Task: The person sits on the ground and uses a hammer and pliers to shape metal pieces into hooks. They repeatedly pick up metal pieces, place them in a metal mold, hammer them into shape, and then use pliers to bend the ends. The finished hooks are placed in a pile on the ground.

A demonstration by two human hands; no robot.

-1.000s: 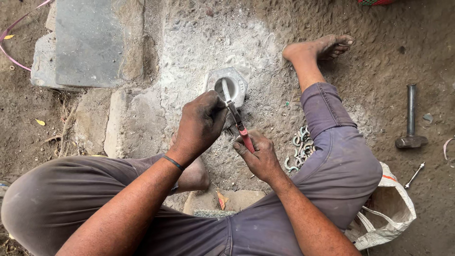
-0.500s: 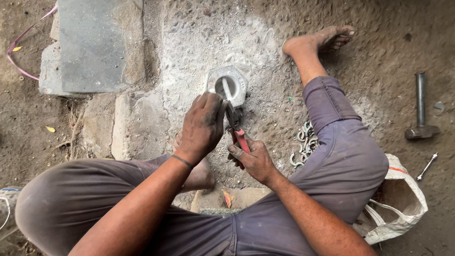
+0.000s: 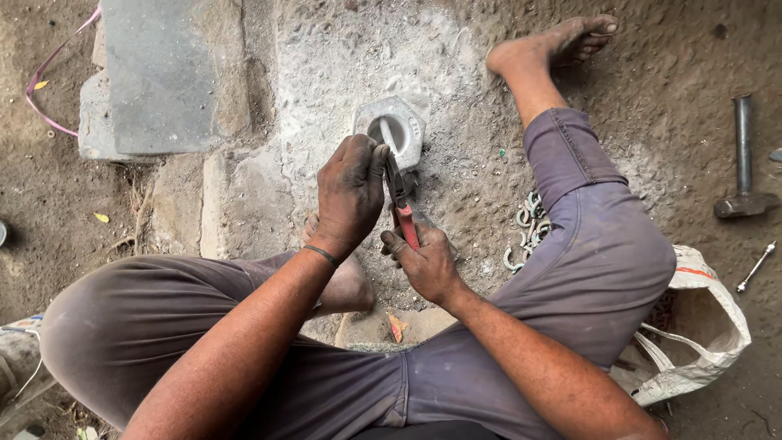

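Two hands are meeting over the dusty ground: the left hand (image 3: 350,191) is curling closed over the pliers' head, the right hand (image 3: 423,259) is gripping the red-handled pliers (image 3: 401,205), which are touching a hexagonal metal mould (image 3: 393,129). Chain links (image 3: 525,232) are lying beside the knee; a hammer (image 3: 743,163) is resting near the ground's right edge.

The dusty left hand (image 3: 350,194) covered the jaws of the red-handled pliers (image 3: 401,213), so whatever they gripped stayed unseen. The right hand (image 3: 425,262) hid most of the handles. The white woven sack (image 3: 702,326) concealed its contents, and the small silver links (image 3: 525,232) were too tiny to identify.
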